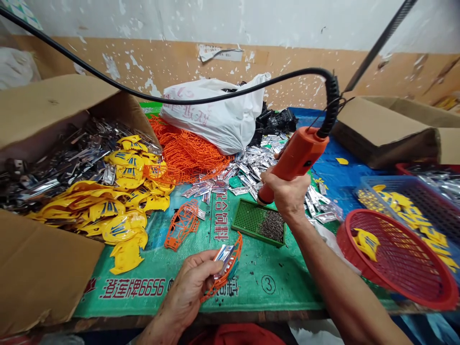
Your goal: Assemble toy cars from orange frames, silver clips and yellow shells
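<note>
My left hand [192, 280] pinches an orange plastic frame [235, 256] together with a shiny silver piece [224, 256] near the table's front edge. In my right hand [287, 194] is a red electric screwdriver [298, 153], its cord rising from the top. The driver's lower end points down over a green tray [247, 223] that holds a heap of small dark screws [272, 226]. Another orange frame [182, 224] lies flat on the green sheet, left of the tray. Loose silver pieces [247, 165] are spread behind the tray.
Yellow parts [122, 225] spill from a cardboard box [43, 268] at left. Orange frames [190, 153] are piled before a white sack [215, 115]. At right stand a red basket [406, 287], a blue crate [373, 182] and another box [388, 124]. A black cord [201, 100] crosses overhead.
</note>
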`<state>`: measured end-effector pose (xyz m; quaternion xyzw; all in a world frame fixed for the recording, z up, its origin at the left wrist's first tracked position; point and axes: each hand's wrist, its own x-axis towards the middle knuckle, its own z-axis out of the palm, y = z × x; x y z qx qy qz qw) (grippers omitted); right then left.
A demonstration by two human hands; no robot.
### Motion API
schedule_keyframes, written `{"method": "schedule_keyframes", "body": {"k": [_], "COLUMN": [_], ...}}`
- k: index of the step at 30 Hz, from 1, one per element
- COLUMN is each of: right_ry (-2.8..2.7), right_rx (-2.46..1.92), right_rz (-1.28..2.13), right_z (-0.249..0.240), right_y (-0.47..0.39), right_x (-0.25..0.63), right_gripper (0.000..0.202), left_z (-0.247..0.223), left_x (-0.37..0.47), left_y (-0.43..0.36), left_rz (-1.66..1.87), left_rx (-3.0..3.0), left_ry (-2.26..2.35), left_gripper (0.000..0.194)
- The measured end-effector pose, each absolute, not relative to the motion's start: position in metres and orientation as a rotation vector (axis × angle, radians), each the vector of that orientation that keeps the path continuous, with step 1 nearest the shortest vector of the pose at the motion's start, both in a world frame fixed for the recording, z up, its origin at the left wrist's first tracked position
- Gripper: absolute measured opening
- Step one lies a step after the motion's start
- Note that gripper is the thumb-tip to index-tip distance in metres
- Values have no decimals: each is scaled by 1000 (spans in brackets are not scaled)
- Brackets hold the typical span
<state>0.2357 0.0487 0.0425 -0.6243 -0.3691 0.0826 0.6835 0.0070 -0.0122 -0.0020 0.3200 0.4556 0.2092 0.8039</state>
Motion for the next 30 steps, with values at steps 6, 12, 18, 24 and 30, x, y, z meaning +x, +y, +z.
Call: {"method": "schedule_keyframes", "body": {"k": [6, 12, 18, 24, 30], "right_ry": [-846, -807, -871, -885, -876], "right_rx": [-1286, -992, -886, -848, -849], "right_rz": [234, 484, 775, 864, 880], "right_z": [60, 96, 108, 97, 93], "right_y": [38, 1, -34, -37, -34], "right_x": [238, 217, 187, 175, 172], "right_gripper": [22, 27, 37, 40, 40], "left_z": [-3, 6, 6, 9, 13], "left_x": [9, 15, 17, 16, 16], "left_y": [-13, -13, -15, -16, -16], "left_rz": [437, 422, 448, 451, 445], "left_rx": [810, 934, 963, 1019, 1028], "left_ry": [990, 984, 933, 902, 905], "left_gripper": [23, 21, 21, 15, 19]}}
